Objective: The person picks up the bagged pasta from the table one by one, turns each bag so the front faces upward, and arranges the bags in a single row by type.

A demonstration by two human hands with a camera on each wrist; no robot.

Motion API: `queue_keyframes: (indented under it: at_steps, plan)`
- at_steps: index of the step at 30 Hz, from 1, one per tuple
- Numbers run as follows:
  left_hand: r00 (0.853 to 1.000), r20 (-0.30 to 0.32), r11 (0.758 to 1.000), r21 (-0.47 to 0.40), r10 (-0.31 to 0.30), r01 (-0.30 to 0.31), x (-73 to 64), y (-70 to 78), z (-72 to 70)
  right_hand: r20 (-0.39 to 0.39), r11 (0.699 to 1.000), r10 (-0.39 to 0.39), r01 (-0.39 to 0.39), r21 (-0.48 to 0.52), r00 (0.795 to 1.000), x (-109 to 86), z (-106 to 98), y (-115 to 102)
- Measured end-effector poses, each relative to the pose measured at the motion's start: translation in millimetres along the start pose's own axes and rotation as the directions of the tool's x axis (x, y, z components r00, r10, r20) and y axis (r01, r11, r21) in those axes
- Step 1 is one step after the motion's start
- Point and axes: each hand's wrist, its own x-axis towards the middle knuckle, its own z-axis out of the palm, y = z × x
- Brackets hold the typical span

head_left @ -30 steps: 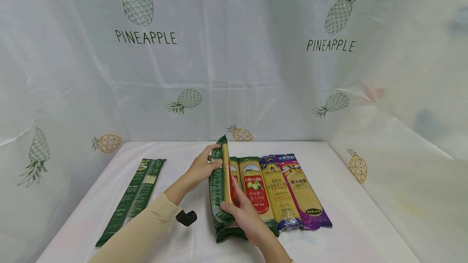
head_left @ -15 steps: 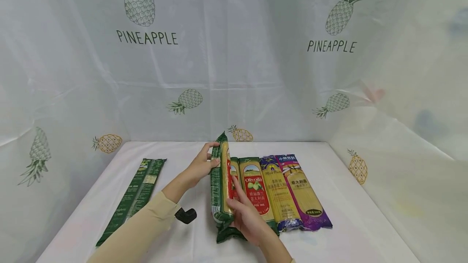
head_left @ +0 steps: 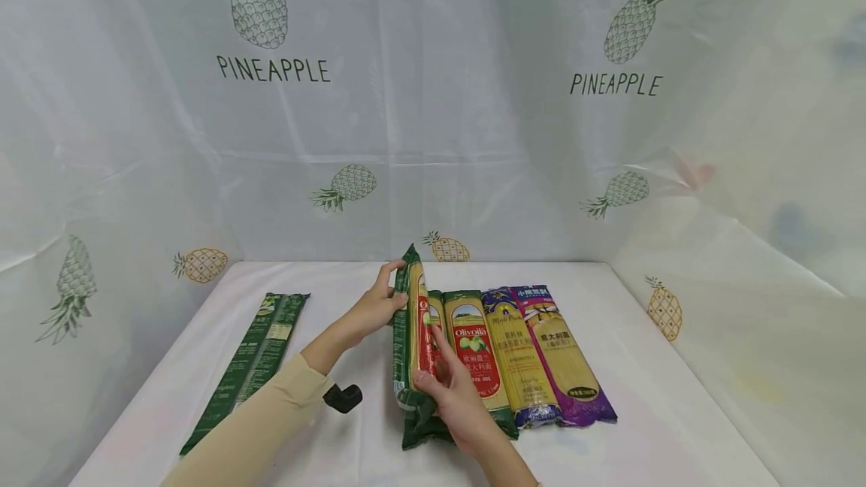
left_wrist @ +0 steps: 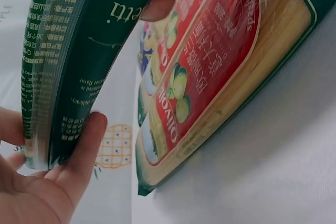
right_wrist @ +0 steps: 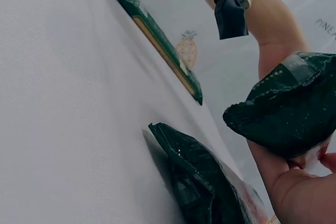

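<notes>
Both hands hold one green spaghetti packet, tilted with its red label side turned toward the right. My left hand grips its far end, thumb on one side and fingers on the other, as the left wrist view shows at the packet's green back. Near the lower end, my right hand pinches it with the thumb on the front. In the right wrist view the packet's crimped green end juts out past that hand. Right below lies a row of packets, with a red-labelled Olivoilà spaghetti packet next to a partly covered matching one.
A yellow and blue spaghetti packet and a purple one continue the row rightward. Alone at left, a green packet lies back side up on the white tablecloth. A pineapple-print curtain stands behind the table.
The held packet has rotated, so its red front label shows more and its green back less. Its upper end has risen slightly. The packets on the table have stayed in place.
</notes>
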Motion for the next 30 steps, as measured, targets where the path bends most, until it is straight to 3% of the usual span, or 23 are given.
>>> queue_keyframes:
  at_steps: [7, 13, 16, 21, 30]
  plan:
    - [0.998, -0.021, 0.975, 0.218, 0.052, -0.047, -1.1, 2.7, -1.5, -0.076, 0.994, -0.07, 0.062, -0.095, 0.995, 2.7, 1.9, 0.5]
    - [0.996, -0.01, 0.949, 0.305, 0.083, -0.076, -2.8, 4.4, -0.5, -0.112, 0.975, -0.13, 0.106, -0.194, 0.985, 3.0, 6.4, 3.0]
    - [0.995, -0.014, 0.947, 0.309, 0.095, -0.086, -4.1, 5.8, 0.9, -0.131, 0.956, -0.155, 0.116, -0.269, 0.979, 2.5, 8.9, 3.2]
    - [0.997, -0.018, 0.969, 0.236, 0.08, -0.074, -4.8, 6.3, 3.1, -0.148, 0.932, -0.176, 0.116, -0.344, 0.973, 2.0, 10.2, 2.4]
    - [0.998, -0.062, 0.995, 0.099, 0.033, -0.027, -2.7, 3.7, 4.2, -0.14, 0.933, -0.157, 0.1, -0.347, 0.978, 2.7, 9.4, -1.0]
